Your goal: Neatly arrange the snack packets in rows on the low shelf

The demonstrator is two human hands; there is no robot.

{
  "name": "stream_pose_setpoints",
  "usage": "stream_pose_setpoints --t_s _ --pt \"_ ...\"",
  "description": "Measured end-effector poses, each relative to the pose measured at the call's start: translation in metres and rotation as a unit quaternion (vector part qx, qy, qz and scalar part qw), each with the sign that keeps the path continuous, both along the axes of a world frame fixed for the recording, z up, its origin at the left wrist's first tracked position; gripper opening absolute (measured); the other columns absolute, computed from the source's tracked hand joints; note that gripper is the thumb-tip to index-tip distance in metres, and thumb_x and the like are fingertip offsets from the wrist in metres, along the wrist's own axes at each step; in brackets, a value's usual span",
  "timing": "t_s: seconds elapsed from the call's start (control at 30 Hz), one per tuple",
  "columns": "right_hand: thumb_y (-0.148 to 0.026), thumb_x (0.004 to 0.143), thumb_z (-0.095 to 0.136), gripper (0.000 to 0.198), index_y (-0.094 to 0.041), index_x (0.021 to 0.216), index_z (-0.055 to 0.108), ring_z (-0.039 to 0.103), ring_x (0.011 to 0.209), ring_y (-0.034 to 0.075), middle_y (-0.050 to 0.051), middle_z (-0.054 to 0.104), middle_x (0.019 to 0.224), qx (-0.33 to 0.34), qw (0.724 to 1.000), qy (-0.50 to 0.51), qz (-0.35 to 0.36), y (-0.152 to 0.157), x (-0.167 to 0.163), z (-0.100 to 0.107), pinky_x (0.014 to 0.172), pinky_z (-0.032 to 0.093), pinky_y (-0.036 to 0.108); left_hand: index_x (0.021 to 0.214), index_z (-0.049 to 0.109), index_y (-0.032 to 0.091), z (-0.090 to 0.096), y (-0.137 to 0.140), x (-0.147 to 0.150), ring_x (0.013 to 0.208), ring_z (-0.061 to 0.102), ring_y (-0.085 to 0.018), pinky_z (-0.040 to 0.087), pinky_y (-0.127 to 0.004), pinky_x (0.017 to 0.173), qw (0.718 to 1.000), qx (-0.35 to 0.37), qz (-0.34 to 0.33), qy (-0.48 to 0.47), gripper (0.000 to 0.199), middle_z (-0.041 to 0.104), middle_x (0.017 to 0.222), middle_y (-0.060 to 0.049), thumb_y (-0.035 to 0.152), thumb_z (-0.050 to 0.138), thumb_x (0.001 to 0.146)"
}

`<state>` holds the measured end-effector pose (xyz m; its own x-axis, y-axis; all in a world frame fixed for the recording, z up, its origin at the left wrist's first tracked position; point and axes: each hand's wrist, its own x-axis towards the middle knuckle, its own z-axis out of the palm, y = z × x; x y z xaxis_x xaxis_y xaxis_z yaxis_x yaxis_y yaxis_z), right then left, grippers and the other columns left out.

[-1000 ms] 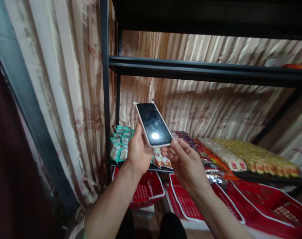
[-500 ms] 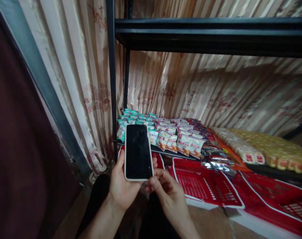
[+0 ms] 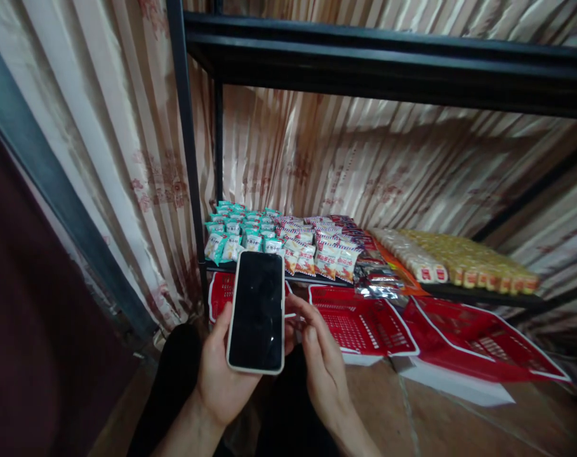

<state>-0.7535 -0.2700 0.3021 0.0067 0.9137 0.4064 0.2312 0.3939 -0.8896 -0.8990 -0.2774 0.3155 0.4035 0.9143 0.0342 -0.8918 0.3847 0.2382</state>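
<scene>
A smartphone with a dark screen and a pale case lies face up in my left hand. My left thumb runs along its left edge, and fingers wrap behind it. Beside the phone's right edge is my right hand, its index finger stretched toward the upper side edge and its thumb apart from it. Whether that fingertip touches the case I cannot tell. Just beyond the phone, teal snack packets and white-and-orange snack packets stand in rows on a low shelf.
Red baskets sit on the tiled floor below the shelf. Further right are white-wrapped rolls and yellow packaged items. A dark metal rack post and crossbar frame the shelf, with a patterned curtain behind.
My view has shifted right, so the shelf appears further left. The phone sits slightly lower in view. My right hand has moved from the phone's bottom corner up along its right side.
</scene>
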Motion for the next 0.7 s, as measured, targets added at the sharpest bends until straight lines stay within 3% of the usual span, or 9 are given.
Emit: stream_pose_setpoints --t_s 0.37,0.7 --pt "-0.043 0.091 0.039 0.040 -0.025 0.121 0.057 0.055 0.112 0.024 0.007 0.058 0.125 0.004 0.999 0.002 -0.045 -0.009 -0.005 -0.010 0.096 0.044 0.041 0.102 0.069 0.013 -0.013 0.002 0.009 0.094 0.065 -0.028 0.042 -0.046 0.093 0.998 -0.061 0.009 -0.001 0.039 0.070 0.100 -0.012 0.036 0.040 0.089" --pt "-0.046 0.090 0.041 0.042 -0.025 0.123 0.056 0.053 0.115 0.024 0.007 0.057 0.127 -0.040 0.996 0.048 -0.060 -0.012 -0.003 -0.032 0.096 0.043 0.040 0.100 0.068 0.012 -0.023 0.005 0.020 0.089 0.066 -0.025 0.045 -0.041 0.090 0.996 -0.085 0.003 0.025 0.040 0.072 0.092 -0.011 0.039 0.041 0.091"
